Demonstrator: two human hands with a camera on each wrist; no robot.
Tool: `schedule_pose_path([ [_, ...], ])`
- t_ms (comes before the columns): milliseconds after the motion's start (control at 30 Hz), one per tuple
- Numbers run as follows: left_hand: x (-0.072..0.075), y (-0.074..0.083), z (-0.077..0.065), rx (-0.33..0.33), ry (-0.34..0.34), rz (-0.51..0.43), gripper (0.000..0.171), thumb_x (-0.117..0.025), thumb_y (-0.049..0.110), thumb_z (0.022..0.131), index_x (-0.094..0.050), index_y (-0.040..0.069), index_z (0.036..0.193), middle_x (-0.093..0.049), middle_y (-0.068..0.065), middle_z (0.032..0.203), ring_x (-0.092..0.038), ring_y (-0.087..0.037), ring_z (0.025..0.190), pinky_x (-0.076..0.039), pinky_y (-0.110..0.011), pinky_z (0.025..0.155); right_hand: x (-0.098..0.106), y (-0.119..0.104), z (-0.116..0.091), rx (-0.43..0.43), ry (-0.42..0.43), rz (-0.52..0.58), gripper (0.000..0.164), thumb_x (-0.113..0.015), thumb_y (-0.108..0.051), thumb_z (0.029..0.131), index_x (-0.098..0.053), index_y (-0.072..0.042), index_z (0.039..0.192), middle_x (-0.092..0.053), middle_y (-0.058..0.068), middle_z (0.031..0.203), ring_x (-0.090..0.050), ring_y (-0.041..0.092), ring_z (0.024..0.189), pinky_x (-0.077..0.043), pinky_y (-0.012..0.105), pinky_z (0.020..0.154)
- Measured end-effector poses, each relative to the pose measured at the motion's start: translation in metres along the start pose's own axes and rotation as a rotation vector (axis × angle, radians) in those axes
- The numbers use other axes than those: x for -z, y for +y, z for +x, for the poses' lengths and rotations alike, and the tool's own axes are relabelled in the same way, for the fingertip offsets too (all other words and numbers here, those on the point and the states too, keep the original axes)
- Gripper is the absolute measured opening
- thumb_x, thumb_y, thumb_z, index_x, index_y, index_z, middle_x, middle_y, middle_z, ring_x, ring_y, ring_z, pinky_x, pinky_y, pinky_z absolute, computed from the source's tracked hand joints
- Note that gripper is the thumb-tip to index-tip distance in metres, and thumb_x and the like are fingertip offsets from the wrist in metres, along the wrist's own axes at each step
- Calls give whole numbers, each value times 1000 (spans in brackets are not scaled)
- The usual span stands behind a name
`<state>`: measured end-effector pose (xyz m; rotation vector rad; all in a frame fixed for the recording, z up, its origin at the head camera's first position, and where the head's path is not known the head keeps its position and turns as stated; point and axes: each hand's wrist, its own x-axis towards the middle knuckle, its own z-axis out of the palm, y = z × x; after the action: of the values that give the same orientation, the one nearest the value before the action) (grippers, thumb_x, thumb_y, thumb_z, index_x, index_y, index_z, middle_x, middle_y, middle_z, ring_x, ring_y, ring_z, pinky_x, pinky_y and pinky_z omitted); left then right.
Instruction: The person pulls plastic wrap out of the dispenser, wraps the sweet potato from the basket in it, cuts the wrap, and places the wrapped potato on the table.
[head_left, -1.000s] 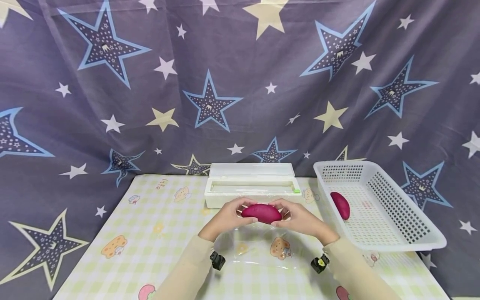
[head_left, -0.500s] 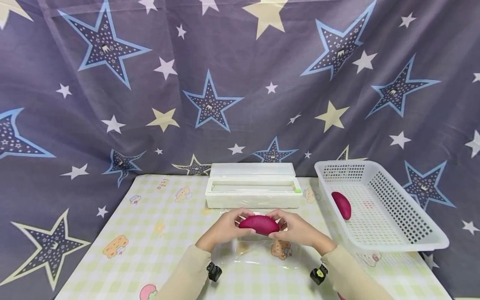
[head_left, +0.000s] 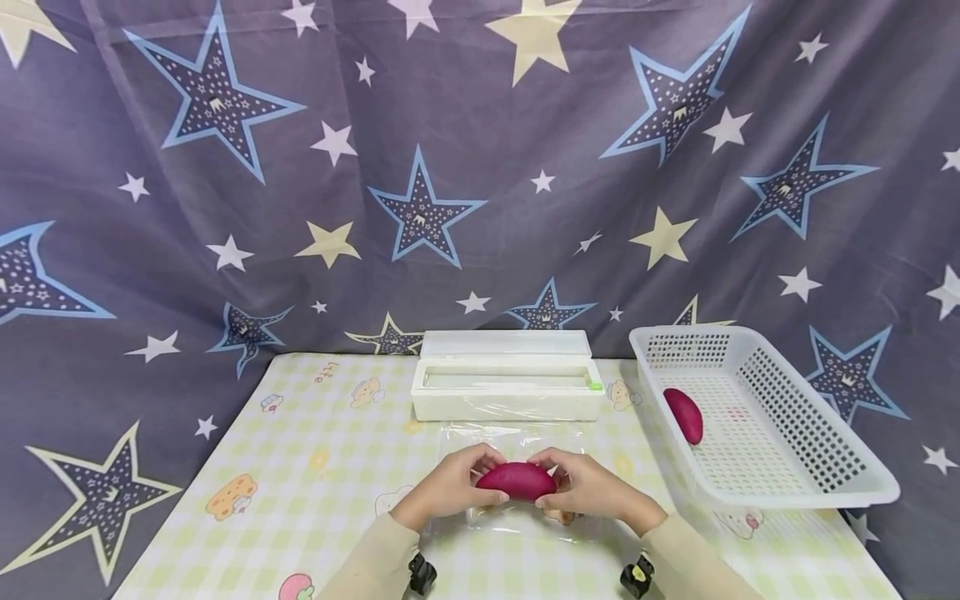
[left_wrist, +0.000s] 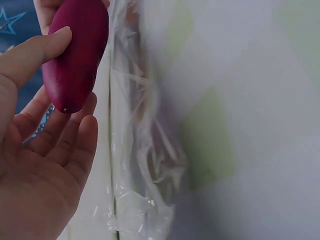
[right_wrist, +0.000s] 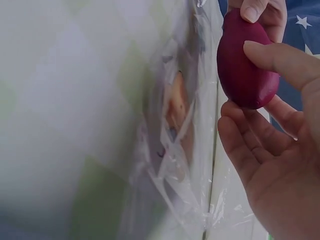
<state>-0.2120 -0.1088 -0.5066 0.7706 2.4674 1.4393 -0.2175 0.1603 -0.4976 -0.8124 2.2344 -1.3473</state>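
Observation:
Between both hands is a dark red sweet potato (head_left: 517,481), held lengthwise from side to side. My left hand (head_left: 453,483) grips its left end, thumb on the near side and fingers behind. The right hand (head_left: 588,487) pinches the other end the same way. In the left wrist view the left thumb presses on the smooth skin of the sweet potato (left_wrist: 77,55); the right wrist view shows the right thumb doing likewise. Beneath the hands a clear sheet of plastic wrap (head_left: 517,435) lies wrinkled on the table, reaching back to the white wrap box (head_left: 506,407).
The wrap box stands with its lid up at the table's back, a small green piece (head_left: 596,387) at its right end. On the right is a white perforated basket (head_left: 795,500) with a second sweet potato (head_left: 684,417) inside. A star-patterned curtain (head_left: 315,167) hangs behind the checked tablecloth (head_left: 337,467).
Both hands have brought the sweet potato down and toward the person, away from the wrap box and over the plastic wrap. The box and basket stay where they were.

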Motion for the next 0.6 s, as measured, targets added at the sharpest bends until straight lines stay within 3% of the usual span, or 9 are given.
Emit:
schedule_pose_path([
  [100,-1,-3,-2,-1,-12,-4,39,-83,23,84,-63,13,115,-66,5,105,-62,-15,101,-52,-33,91,-4,1,-1,-11,-6,8,47,-77,-13,89,-57,-10,131,-66,6,86,-66,31,58,-57,40,51],
  [367,1,-9,-6,35,-40,4,38,-84,23,83,-62,15,114,-64,6,102,-60,-12,97,-52,-30,87,-11,3,2,-11,-14,-28,45,-77,-16,89,-58,-13,131,-66,3,96,-64,18,60,-56,30,52],
  [600,0,-12,-10,56,-77,-19,40,-85,23,82,-62,14,113,-63,4,99,-60,-13,95,-51,-28,84,-15,6,4,4,-22,-102,46,-78,-19,89,-59,-13,130,-66,0,106,-66,11,83,-55,25,72],
])
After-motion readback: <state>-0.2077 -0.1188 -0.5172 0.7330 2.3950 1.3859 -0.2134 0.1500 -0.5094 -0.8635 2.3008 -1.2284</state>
